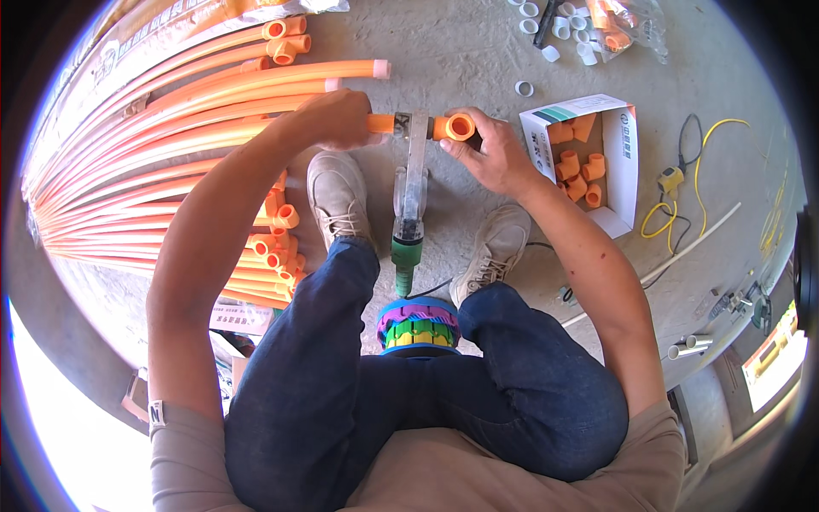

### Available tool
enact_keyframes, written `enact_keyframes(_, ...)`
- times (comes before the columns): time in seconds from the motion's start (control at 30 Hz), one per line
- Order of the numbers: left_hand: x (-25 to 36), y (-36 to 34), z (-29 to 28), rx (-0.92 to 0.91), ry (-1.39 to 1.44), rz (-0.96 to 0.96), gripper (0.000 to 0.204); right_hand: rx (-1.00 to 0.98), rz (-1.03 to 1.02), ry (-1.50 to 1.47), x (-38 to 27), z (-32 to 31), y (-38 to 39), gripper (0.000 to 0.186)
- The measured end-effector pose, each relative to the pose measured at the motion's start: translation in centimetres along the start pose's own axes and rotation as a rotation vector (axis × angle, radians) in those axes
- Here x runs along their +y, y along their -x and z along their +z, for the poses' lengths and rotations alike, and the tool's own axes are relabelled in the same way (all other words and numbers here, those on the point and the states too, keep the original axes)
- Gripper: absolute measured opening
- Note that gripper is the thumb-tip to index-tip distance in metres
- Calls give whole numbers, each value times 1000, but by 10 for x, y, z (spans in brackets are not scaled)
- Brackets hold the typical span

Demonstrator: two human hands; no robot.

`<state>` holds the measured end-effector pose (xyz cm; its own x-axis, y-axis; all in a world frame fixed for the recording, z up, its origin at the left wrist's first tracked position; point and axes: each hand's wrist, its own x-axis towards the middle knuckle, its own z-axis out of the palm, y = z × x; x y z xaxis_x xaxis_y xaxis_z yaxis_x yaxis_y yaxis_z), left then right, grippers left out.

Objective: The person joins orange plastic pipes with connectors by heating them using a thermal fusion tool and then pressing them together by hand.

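Observation:
My left hand [339,119] is closed round an orange plastic pipe [380,124], whose end meets the left side of a pipe fusion welder [415,162]. The welder's flat metal plate points away from me, and its green handle [406,256] lies nearest me, between my shoes. On the plate's right side, my right hand [495,154] grips an orange elbow fitting [461,128] between thumb and fingers, its open mouth facing up. Pipe and elbow sit in line on opposite faces of the plate. How deep each is seated on the heating heads I cannot tell.
Long orange pipes [171,162] fan out at left, several with fittings on their ends. A white carton [627,162] at right holds orange elbows [595,166]. White caps [560,27] lie beyond, near a plastic bag [636,26]. A yellow cable [701,192] trails at far right. Below sits a colourful stool [418,324].

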<state>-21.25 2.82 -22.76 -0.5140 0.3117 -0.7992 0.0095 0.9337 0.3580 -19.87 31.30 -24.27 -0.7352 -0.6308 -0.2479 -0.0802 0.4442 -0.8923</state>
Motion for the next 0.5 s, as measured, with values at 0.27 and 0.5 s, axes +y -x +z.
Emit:
enact_keyframes(0.27, -3, 0, 2, 0, -28, 3, 55, -14, 35, -23, -5, -1, -1, 39)
enact_keyframes(0.5, -2, -1, 2, 16, -7, 4, 53, -6, 29, -1, -3, -1, 0, 40)
